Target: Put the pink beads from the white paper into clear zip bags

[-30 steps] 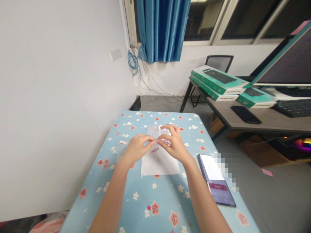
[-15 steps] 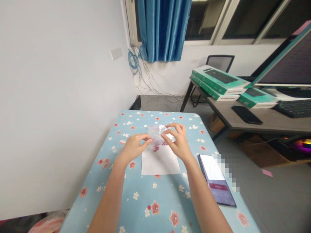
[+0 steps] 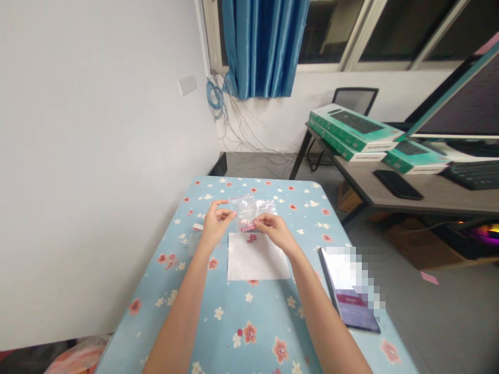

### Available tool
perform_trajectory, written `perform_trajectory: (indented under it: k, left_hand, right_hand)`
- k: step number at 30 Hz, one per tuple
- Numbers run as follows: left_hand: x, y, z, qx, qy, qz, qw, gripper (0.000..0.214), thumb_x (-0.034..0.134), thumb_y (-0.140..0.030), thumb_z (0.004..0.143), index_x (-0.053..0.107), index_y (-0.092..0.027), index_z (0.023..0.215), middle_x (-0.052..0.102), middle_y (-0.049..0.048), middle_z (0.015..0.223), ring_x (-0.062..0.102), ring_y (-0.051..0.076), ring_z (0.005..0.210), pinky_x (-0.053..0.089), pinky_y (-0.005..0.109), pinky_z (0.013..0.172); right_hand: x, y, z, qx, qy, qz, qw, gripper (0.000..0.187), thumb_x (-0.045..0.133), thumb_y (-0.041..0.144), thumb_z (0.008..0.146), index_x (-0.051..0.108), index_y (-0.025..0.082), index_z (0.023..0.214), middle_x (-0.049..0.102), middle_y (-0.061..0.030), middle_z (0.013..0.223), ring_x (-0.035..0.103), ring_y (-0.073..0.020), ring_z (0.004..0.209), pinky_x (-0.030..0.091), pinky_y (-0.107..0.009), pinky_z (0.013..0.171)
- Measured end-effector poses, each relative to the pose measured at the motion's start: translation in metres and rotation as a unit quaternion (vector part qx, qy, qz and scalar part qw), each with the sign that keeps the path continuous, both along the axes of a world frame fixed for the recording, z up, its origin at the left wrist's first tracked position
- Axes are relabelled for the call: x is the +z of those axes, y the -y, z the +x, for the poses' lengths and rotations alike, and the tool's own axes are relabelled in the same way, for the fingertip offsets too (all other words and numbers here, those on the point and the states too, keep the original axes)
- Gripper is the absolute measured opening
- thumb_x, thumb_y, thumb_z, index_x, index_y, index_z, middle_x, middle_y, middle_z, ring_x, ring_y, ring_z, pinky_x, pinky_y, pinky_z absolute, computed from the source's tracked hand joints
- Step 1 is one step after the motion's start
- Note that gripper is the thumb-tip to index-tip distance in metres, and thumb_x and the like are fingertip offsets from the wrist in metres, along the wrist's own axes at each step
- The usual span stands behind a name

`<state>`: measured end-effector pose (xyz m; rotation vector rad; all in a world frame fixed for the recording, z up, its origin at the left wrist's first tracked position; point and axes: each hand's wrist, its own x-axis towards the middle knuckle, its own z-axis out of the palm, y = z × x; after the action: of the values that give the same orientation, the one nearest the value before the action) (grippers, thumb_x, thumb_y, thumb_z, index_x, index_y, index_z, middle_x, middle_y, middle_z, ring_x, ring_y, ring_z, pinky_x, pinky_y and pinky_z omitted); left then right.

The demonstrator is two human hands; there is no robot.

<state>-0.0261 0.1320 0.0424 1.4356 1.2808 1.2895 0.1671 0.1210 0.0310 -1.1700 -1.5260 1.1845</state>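
Observation:
A small clear zip bag (image 3: 245, 208) is held up over the far edge of a white sheet of paper (image 3: 257, 265). My left hand (image 3: 217, 222) pinches the bag's left side between thumb and fingers. At its lower right corner my right hand (image 3: 275, 231) has its fingertips closed on the bag. Small pink pieces (image 3: 247, 227) show at the bottom of the bag. More pink pieces (image 3: 251, 238) lie on the paper's far edge, too small to name. Another clear bag (image 3: 267, 206) lies just behind my right hand.
A phone (image 3: 351, 291) with a lit screen lies at the right edge of the flowered table (image 3: 249, 311). Left of the paper are a faint clear bag (image 3: 195, 243) and a small white piece (image 3: 198, 227). A wall runs along the left; a desk with keyboard boxes (image 3: 351, 130) stands right.
The bag has been raised and tilted more upright. My left hand has moved slightly up and left; my right hand has come down to the bag's lower corner.

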Motion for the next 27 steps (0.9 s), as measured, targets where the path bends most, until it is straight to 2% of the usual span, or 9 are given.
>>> perform_trajectory:
  k: [2, 4, 8, 11, 16, 21, 27]
  left_hand:
    - [-0.011, -0.007, 0.001, 0.003, 0.005, -0.007, 1.0, 0.039, 0.067, -0.03, 0.069, 0.044, -0.02, 0.099, 0.066, -0.0025, 0.071, 0.063, 0.012, 0.064, 0.049, 0.024, 0.067]
    - [-0.02, -0.014, 0.002, 0.009, -0.013, -0.007, 1.0, 0.031, 0.065, -0.028, 0.07, 0.045, -0.02, 0.092, 0.065, -0.0024, 0.072, 0.062, 0.01, 0.063, 0.049, 0.023, 0.066]
    - [-0.032, -0.03, 0.007, 0.02, -0.114, 0.019, 0.993, 0.011, 0.058, -0.024, 0.074, 0.051, -0.018, 0.079, 0.064, 0.0001, 0.074, 0.061, 0.01, 0.066, 0.048, 0.022, 0.065]
    - [-0.037, -0.042, 0.01, 0.025, -0.154, 0.028, 0.987, 0.006, 0.057, -0.021, 0.074, 0.055, -0.018, 0.079, 0.065, 0.0013, 0.077, 0.062, 0.011, 0.07, 0.048, 0.024, 0.069]
    - [-0.041, -0.052, 0.011, 0.026, -0.209, 0.035, 0.977, 0.007, 0.055, -0.019, 0.077, 0.057, -0.019, 0.083, 0.067, 0.0017, 0.083, 0.063, 0.014, 0.078, 0.048, 0.028, 0.077]
    - [-0.044, -0.052, 0.012, 0.023, -0.274, 0.045, 0.96, 0.008, 0.057, -0.019, 0.077, 0.058, -0.02, 0.085, 0.067, 0.0028, 0.085, 0.062, 0.017, 0.083, 0.047, 0.032, 0.081]
    - [-0.045, -0.048, 0.013, 0.02, -0.33, 0.067, 0.941, 0.008, 0.058, -0.016, 0.076, 0.059, -0.019, 0.083, 0.066, 0.0055, 0.089, 0.059, 0.022, 0.092, 0.043, 0.037, 0.089]
  right_hand:
    - [-0.006, -0.004, -0.002, -0.024, -0.006, -0.007, 1.0, 0.025, 0.063, 0.041, 0.072, 0.062, 0.017, 0.075, 0.067, -0.0039, 0.071, 0.061, -0.0163, 0.065, 0.046, -0.029, 0.064]
    - [-0.011, -0.008, -0.004, -0.044, 0.009, -0.001, 0.999, 0.024, 0.061, 0.041, 0.072, 0.061, 0.017, 0.075, 0.067, -0.0037, 0.07, 0.06, -0.016, 0.064, 0.044, -0.028, 0.062]
    - [-0.018, -0.017, -0.008, -0.081, 0.135, 0.031, 0.987, 0.022, 0.056, 0.037, 0.077, 0.063, 0.017, 0.07, 0.066, -0.0033, 0.068, 0.057, -0.0156, 0.062, 0.041, -0.028, 0.062]
    - [-0.018, -0.023, -0.01, -0.105, 0.248, 0.055, 0.961, 0.02, 0.055, 0.032, 0.079, 0.066, 0.018, 0.07, 0.068, -0.0036, 0.071, 0.057, -0.0171, 0.066, 0.04, -0.03, 0.067]
    - [-0.016, -0.027, -0.015, -0.14, 0.38, 0.109, 0.908, 0.018, 0.056, 0.033, 0.08, 0.068, 0.02, 0.075, 0.067, -0.007, 0.084, 0.055, -0.0237, 0.087, 0.037, -0.034, 0.076]
    - [-0.018, -0.026, -0.017, -0.168, 0.404, 0.136, 0.889, 0.019, 0.057, 0.035, 0.08, 0.067, 0.021, 0.087, 0.064, -0.0076, 0.087, 0.052, -0.0252, 0.09, 0.036, -0.034, 0.075]
    - [-0.018, -0.023, -0.018, -0.19, 0.412, 0.13, 0.882, 0.032, 0.059, 0.035, 0.079, 0.061, 0.02, 0.107, 0.063, -0.0089, 0.095, 0.051, -0.0273, 0.093, 0.036, -0.036, 0.076]
